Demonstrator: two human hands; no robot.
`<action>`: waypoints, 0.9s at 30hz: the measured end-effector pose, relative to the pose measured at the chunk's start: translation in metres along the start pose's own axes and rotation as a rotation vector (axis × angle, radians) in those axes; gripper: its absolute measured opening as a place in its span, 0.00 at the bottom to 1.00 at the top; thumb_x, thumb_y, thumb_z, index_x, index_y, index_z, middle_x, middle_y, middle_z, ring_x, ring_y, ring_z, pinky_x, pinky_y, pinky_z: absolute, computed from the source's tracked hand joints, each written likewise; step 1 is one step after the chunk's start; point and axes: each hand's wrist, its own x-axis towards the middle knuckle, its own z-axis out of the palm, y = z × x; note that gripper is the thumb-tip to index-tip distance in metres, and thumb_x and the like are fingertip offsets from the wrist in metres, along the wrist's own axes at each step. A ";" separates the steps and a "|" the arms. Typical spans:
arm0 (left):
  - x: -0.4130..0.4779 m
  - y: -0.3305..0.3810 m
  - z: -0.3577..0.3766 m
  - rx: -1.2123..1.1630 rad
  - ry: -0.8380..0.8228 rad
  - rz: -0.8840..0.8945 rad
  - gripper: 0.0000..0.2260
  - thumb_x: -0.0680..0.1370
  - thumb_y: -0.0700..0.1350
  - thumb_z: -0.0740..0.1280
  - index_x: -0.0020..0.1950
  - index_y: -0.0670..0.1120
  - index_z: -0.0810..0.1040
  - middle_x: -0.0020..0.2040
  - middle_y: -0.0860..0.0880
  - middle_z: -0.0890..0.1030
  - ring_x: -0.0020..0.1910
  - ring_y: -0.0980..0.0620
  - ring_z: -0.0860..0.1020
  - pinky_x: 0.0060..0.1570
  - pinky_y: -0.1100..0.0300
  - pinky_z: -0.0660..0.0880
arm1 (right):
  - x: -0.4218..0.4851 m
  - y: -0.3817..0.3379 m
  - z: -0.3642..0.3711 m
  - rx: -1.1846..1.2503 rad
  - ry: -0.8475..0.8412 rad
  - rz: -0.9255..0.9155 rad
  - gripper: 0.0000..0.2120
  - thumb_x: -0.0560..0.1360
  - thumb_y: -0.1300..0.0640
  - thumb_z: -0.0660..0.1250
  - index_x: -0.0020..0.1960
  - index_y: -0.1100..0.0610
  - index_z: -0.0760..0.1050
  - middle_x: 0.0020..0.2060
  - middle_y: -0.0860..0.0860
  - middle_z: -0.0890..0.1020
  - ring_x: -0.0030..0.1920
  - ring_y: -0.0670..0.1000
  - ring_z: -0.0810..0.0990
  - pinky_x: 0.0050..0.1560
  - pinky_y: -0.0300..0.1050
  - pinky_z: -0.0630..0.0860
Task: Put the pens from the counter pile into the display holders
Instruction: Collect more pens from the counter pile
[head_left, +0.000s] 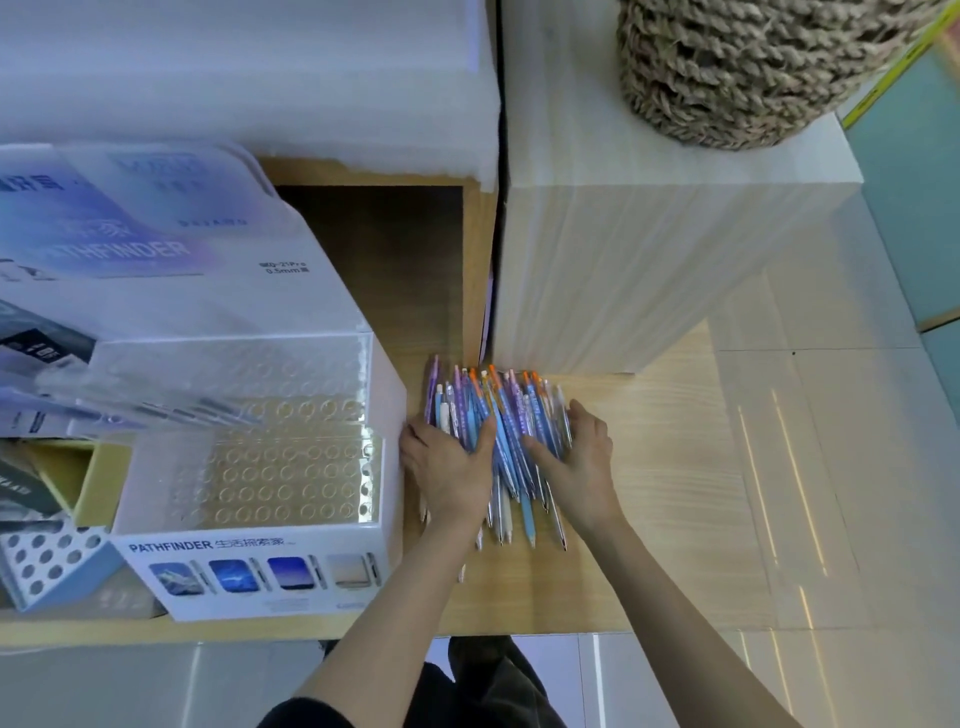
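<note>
A pile of blue, purple and white pens (506, 415), some with orange ends, lies on the wooden counter (665, 467) in the middle of the view. My left hand (447, 467) holds the pile's left side, its thumb lying over the pens. Opposite it, my right hand (582, 457) cups the pile's right side, fingers curled round the outer pens. To the left stands a white PATHFINDER display holder (249, 467) with two stepped tiers of round holes. All the holes that I can see hold nothing.
A tall white block (623, 260) stands just behind the pens, with a woven basket (753, 67) on top. A smaller holed holder (47, 561) and boxes crowd the left edge. The counter's front edge runs below the holder; tiled floor lies beyond.
</note>
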 end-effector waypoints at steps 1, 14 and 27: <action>0.003 0.000 0.001 -0.001 -0.023 -0.008 0.40 0.74 0.58 0.68 0.74 0.35 0.57 0.72 0.36 0.59 0.72 0.39 0.56 0.72 0.50 0.54 | -0.001 0.002 0.000 0.022 -0.007 0.004 0.37 0.73 0.47 0.71 0.74 0.59 0.58 0.69 0.54 0.64 0.69 0.52 0.60 0.64 0.39 0.57; 0.000 -0.012 0.005 -0.215 -0.321 0.087 0.22 0.74 0.56 0.69 0.63 0.46 0.73 0.58 0.45 0.77 0.57 0.46 0.77 0.59 0.46 0.74 | -0.003 -0.017 0.010 0.424 -0.044 -0.044 0.09 0.79 0.60 0.64 0.54 0.48 0.77 0.50 0.51 0.82 0.53 0.51 0.81 0.55 0.49 0.78; 0.016 -0.015 -0.005 -0.359 -0.189 0.000 0.20 0.74 0.46 0.73 0.64 0.42 0.74 0.56 0.47 0.80 0.55 0.50 0.78 0.55 0.60 0.73 | 0.003 -0.010 0.004 0.400 -0.057 0.154 0.04 0.77 0.60 0.66 0.52 0.56 0.76 0.42 0.51 0.83 0.42 0.50 0.82 0.42 0.42 0.79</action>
